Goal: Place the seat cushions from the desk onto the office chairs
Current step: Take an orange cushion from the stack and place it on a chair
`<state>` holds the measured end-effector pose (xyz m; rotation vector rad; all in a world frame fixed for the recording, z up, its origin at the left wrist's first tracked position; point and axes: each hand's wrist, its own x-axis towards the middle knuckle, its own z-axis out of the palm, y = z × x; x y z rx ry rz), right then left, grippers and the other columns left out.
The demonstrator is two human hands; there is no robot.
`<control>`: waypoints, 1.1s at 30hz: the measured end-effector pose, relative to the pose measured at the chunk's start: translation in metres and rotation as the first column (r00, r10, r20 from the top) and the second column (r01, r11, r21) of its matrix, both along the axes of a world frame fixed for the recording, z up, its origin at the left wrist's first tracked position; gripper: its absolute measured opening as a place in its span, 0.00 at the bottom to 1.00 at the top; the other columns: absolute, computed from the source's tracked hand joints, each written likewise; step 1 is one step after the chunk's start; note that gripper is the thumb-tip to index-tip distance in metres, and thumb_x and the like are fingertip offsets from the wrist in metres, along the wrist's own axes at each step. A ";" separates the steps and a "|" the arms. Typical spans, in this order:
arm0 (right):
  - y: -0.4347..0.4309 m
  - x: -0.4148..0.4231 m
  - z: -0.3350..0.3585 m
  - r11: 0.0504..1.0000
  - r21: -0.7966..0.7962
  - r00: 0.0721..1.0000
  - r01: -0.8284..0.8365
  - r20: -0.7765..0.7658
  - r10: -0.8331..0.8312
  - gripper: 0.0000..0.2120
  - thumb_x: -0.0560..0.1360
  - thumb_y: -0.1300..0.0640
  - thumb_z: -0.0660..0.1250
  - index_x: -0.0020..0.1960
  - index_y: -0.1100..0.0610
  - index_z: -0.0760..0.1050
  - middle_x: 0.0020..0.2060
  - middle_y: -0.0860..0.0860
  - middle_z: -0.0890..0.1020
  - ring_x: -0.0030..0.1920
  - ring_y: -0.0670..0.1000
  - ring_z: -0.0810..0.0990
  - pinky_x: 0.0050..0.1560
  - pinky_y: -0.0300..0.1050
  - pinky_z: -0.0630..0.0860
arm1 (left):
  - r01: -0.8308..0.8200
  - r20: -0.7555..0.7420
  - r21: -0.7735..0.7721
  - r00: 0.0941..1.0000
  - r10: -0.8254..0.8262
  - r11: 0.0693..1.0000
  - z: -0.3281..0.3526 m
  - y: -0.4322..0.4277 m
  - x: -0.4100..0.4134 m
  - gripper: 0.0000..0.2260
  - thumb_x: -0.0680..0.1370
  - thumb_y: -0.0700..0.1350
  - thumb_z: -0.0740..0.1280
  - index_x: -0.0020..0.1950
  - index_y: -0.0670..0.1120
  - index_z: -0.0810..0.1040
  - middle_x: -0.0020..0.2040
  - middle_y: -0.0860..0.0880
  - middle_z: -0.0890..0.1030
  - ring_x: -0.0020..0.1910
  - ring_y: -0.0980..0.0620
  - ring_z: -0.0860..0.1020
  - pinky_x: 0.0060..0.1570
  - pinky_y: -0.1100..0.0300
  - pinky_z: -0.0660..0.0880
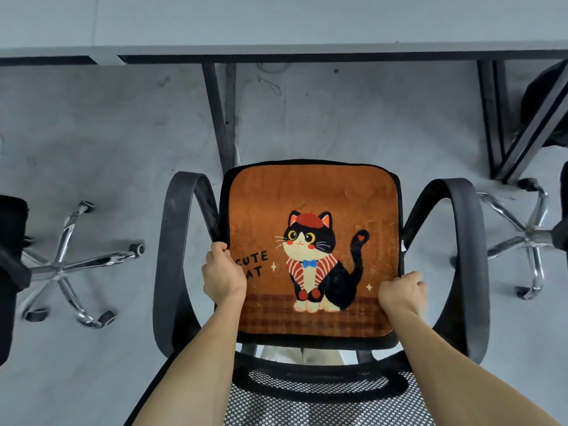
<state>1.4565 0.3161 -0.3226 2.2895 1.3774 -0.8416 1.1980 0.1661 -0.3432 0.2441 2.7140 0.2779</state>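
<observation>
lettering on the orange seat cushion (310, 195) reads "cute" over a partly hidden "at", beside a cartoon cat in a red beret and blue bow tie. left hand (223, 273) grips the cushion's left edge with curled fingers, and right hand (402, 292) curls round its right edge. cushion lies on the seat of the black office chair (467, 272), between the armrests, before the grey desk (276, 23)
</observation>
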 end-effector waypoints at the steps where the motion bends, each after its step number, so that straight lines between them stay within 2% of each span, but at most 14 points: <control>1: 0.000 -0.001 -0.001 1.000 -0.003 1.000 0.008 0.003 -0.008 0.23 0.77 0.61 0.60 0.69 0.66 0.62 0.68 0.65 0.68 0.66 0.69 0.69 0.64 0.61 0.69 | 0.006 -0.006 -0.001 1.000 -0.006 1.000 0.000 0.000 0.000 0.10 0.84 0.44 0.57 0.64 0.48 0.72 0.57 0.45 0.80 0.53 0.41 0.77 0.39 0.50 0.70; 6: -0.003 -0.004 0.000 0.999 -0.021 0.999 0.039 0.023 -0.038 0.26 0.77 0.61 0.60 0.72 0.68 0.59 0.69 0.65 0.65 0.67 0.68 0.67 0.66 0.59 0.67 | 0.021 -0.028 -0.004 0.999 -0.021 1.000 0.005 0.003 -0.001 0.11 0.85 0.45 0.56 0.65 0.50 0.72 0.58 0.45 0.79 0.47 0.38 0.79 0.37 0.52 0.68; 10: -0.003 -0.007 -0.001 0.996 -0.030 0.997 0.078 0.026 -0.077 0.25 0.77 0.61 0.59 0.72 0.67 0.59 0.69 0.65 0.65 0.67 0.67 0.66 0.65 0.60 0.67 | 0.026 -0.024 -0.023 0.999 -0.027 0.999 0.007 0.009 -0.005 0.11 0.85 0.46 0.56 0.65 0.50 0.72 0.58 0.44 0.79 0.46 0.37 0.79 0.37 0.51 0.69; 16: -0.001 -0.005 -0.004 0.997 -0.029 0.997 0.076 0.017 -0.076 0.20 0.77 0.61 0.60 0.68 0.65 0.62 0.67 0.65 0.66 0.65 0.67 0.66 0.64 0.60 0.67 | 0.039 -0.010 -0.061 0.999 -0.039 0.997 0.006 0.011 -0.006 0.11 0.84 0.44 0.57 0.65 0.47 0.71 0.57 0.43 0.79 0.47 0.38 0.79 0.38 0.51 0.68; 33: 0.000 -0.002 0.000 0.999 -0.032 1.000 0.029 -0.001 -0.029 0.18 0.80 0.59 0.58 0.68 0.62 0.62 0.68 0.64 0.65 0.67 0.67 0.65 0.63 0.61 0.69 | 0.064 0.050 -0.118 0.997 -0.059 0.991 0.013 0.014 -0.005 0.13 0.81 0.39 0.61 0.66 0.44 0.69 0.58 0.41 0.77 0.51 0.37 0.78 0.39 0.50 0.68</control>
